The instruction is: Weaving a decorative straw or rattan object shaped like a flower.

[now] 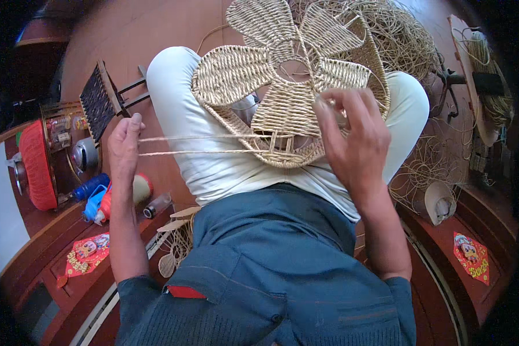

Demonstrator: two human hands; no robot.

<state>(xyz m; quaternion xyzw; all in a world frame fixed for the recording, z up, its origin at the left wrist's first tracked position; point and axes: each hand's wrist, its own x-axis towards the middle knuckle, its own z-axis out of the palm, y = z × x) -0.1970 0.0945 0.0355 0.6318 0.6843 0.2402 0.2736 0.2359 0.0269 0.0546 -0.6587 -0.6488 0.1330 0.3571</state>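
A woven straw piece shaped like a flower (233, 75), with wide petals and a ring-shaped centre, lies across my lap. My left hand (125, 141) is closed at the left, gripping a straw cord (193, 152). Two lengths of that cord run taut from my fist to the lower rim of the piece, where a few short strands cross a gap. My right hand (357, 132) hovers over the right part of the piece, its thumb and fingers bent together. Whatever it pinches, if anything, is too small to make out.
A big heap of loose straw cord (398, 34) lies beyond my right knee. At left stand a small black-seated stool (101, 95), a blue bottle (91, 185) and a red cloth-like cover (37, 164). Cord bundles hang on a wooden bench (473, 81) at right.
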